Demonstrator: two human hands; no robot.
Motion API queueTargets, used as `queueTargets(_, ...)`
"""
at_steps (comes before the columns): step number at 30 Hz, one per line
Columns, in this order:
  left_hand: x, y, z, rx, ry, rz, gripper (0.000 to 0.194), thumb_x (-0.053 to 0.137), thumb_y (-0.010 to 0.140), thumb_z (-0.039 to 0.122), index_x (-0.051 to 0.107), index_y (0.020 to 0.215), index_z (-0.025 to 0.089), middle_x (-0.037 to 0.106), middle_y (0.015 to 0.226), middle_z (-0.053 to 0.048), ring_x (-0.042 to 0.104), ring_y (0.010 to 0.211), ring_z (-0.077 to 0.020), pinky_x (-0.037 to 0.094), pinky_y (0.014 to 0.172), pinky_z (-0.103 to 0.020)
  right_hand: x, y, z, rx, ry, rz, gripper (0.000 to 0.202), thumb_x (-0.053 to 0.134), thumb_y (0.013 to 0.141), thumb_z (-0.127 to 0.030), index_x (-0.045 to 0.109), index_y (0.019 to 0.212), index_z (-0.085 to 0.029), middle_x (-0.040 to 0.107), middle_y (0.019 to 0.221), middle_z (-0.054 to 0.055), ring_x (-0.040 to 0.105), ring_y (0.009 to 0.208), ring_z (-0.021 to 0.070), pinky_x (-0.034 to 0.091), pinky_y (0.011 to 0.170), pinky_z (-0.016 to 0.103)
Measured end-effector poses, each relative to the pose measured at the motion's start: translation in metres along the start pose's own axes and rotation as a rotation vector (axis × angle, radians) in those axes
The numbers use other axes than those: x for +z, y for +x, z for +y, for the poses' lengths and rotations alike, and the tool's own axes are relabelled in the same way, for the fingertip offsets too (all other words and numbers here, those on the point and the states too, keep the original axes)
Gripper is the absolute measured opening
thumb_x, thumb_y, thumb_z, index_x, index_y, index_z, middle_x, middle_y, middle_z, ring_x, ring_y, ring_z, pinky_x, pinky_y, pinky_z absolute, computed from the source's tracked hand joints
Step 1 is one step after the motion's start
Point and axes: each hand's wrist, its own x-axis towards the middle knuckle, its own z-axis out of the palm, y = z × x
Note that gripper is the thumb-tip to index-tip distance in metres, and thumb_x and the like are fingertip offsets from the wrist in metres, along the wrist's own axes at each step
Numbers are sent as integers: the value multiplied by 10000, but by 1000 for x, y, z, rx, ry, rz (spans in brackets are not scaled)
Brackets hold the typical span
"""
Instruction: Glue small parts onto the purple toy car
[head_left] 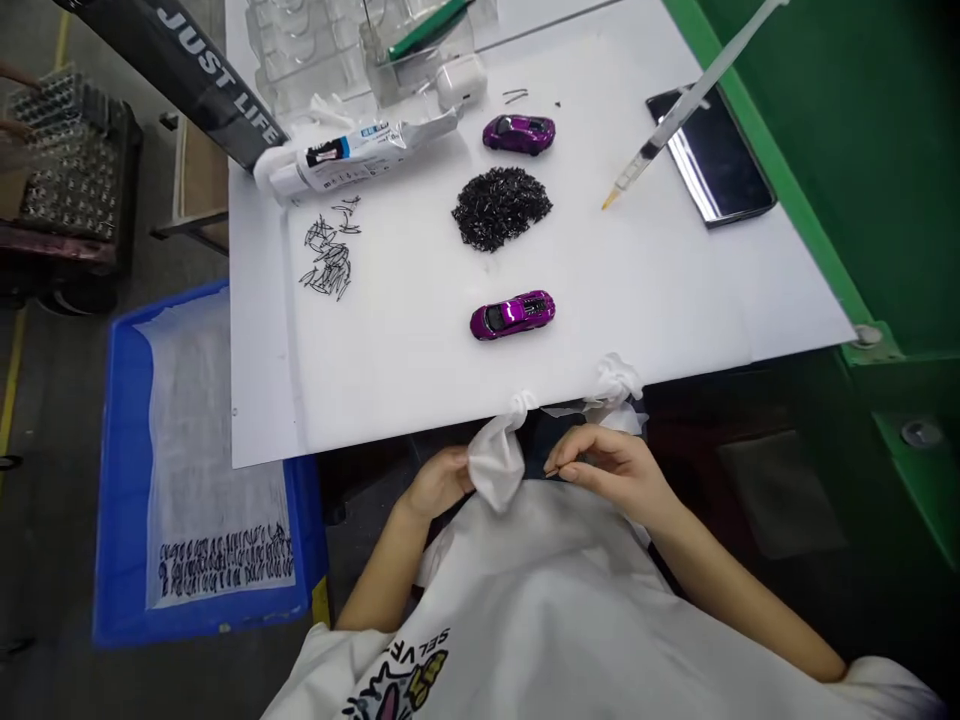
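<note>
**Below surface (390,370) edge: thin piece (553,473) in hand**

Right hand (619,470) fingers pinched together on it, likely close for a good look. Left hand (439,482) against white wad (496,465) (grip hidden, can't tell). Nearer purple car (513,316) and black heap (501,208) up top, presumably within reach.

Wht fabric (496,462) in way btwn hands (439,482) (619,472), tbl (382,370) room L of nr car (513,315).
</note>
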Motion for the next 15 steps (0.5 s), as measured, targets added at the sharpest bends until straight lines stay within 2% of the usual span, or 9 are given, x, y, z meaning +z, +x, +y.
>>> queueTargets(3,21,4,-7,-51,-68,-45,306,483,874,382,556,1024,125,592,975,-62,587,822,-165,510,715,-344,4,5,1,-84,-16,-19,92,606,802,-258,599,772,-172,591,738,31,551,690,127,463,608,258)
queueTargets(6,43,4,-5,-70,-144,-74,434,475,829,526,607,892,116,622,819,-66,588,713,-169,505,651,-324,6,5,4,-114,-110,21,82,603,805,-244,602,767,-172,572,731,25,532,675,120,447,592,249)
queueTargets(9,54,0,9,-71,-223,-85,518,618,645,623,626,784,124,613,698,-53,570,649,-171,483,604,-306,4,2,6,-129,-226,71,40,602,806,-209,607,784,-176,577,741,16,541,679,111,448,586,234)
queueTargets(11,56,-2,19,-61,-255,-54,468,692,576,574,625,742,142,598,661,-26,553,638,-154,463,600,-281,2,1,6,-175,-313,74,9,604,804,-184,608,811,-181,593,755,13,551,698,112,457,607,238)
queueTargets(15,56,-3,30,-27,-248,58,295,736,578,400,580,582,149,526,542,27,481,560,-104,405,552,-228,-2,2,0,-348,-594,15,63,590,810,-153,611,867,-170,619,775,21,553,736,123,466,657,258)
